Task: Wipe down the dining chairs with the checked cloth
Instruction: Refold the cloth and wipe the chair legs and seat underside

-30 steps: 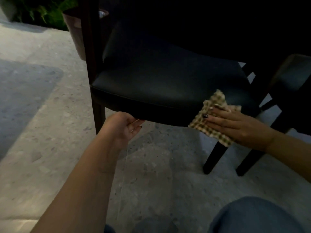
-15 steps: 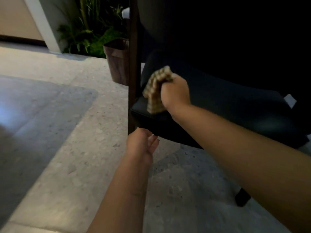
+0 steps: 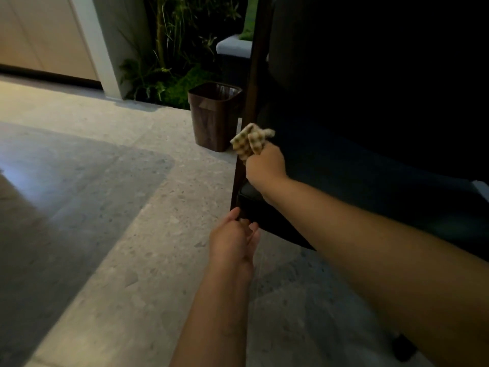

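A dark dining chair [image 3: 370,165] with a black padded seat and a dark wooden frame fills the right of the view. My right hand [image 3: 264,165] grips the bunched checked cloth [image 3: 251,141] and holds it against the chair's upright wooden post [image 3: 254,83], just above the seat's rear corner. My left hand [image 3: 232,239] reaches up under that corner, fingers loosely extended and touching the underside of the seat frame. Most of the chair's back is lost in darkness.
A brown wood-grain waste bin [image 3: 214,115] stands on the stone floor just left of the chair post. Green plants [image 3: 174,59] grow behind it beside a white pillar [image 3: 98,46]. Speckled floor [image 3: 105,207] spreads to the left.
My right hand carried the cloth from the seat's front edge to the rear corner, then a little higher up the wooden post. The view swung left; the left hand stayed under the seat edge.
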Motion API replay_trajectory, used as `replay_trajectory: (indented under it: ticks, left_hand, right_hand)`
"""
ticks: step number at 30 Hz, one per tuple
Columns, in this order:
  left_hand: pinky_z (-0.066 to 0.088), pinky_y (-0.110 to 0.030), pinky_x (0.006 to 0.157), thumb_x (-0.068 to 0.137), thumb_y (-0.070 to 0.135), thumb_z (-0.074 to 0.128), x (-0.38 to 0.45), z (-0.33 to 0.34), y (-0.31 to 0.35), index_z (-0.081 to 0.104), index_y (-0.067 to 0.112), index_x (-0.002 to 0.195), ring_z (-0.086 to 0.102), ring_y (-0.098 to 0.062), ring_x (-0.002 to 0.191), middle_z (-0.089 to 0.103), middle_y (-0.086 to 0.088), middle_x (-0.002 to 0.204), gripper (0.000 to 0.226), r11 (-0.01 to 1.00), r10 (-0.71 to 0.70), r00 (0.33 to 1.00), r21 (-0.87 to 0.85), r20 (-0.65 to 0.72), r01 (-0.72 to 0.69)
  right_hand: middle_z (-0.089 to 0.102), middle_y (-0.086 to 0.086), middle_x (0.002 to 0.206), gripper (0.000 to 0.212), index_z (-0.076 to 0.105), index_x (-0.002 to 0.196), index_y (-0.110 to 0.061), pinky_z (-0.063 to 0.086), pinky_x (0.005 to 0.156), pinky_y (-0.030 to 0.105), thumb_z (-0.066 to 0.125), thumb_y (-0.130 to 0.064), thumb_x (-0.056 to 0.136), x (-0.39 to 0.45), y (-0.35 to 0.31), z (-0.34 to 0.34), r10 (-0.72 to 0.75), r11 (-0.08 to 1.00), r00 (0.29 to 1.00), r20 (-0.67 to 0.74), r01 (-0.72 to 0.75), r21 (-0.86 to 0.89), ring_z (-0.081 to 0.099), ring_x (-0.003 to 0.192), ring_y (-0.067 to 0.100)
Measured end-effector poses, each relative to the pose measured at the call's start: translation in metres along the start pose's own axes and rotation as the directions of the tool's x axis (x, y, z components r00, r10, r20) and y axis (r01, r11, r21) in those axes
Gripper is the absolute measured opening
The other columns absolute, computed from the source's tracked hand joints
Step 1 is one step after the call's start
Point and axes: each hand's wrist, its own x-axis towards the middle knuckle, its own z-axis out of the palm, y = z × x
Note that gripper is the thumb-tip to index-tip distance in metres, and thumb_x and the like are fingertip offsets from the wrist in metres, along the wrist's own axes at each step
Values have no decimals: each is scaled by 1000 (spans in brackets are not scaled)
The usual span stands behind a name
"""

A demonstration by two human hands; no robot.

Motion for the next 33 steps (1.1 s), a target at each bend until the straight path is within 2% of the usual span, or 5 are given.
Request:
replay_trajectory:
  ticks: [3,7,11,18,33]
  left_hand:
    - [42,-36,105,89,-20,21,3,-4,2,37,9,147,47,-33,131,41,-23,147,67,999,-14,1000,-49,28,15]
    - [40,-39,109,88,-21,22,5,-8,4,38,8,146,49,-31,129,44,-23,145,67,998,-10,999,-55,43,12]
    - [43,-36,104,90,-21,26,6,-10,4,38,11,146,49,-30,129,45,-20,145,66,1000,6,994,12,110,-7]
    - [48,-30,88,89,-22,33,0,-7,8,39,10,145,58,-23,112,53,-18,138,65,993,64,989,87,136,-77]
    - [47,-25,73,90,-15,43,2,-7,9,39,13,143,62,-14,92,64,-4,109,61,980,83,978,162,189,-114]
  right_hand:
    - [54,15,132,40,53,130,-2,36,107,29,45,0,91,-8,-14,-12,-491,868,851,-187,495,-27,51,122,24]
    - [56,27,128,35,60,122,4,33,109,51,54,3,87,31,-32,-1,-918,-142,84,387,843,-518,49,123,43]
    - [69,3,103,33,72,101,-18,27,114,44,40,-17,93,54,-41,-13,-312,-699,412,856,510,-501,60,107,25]
    - [58,19,124,48,62,121,-10,20,112,53,32,-42,100,43,-92,-6,-350,-392,758,550,415,-821,44,121,39]
    - [35,10,152,50,39,144,-11,-5,114,47,44,-4,95,53,2,-37,-365,-437,338,868,761,-480,14,146,32]
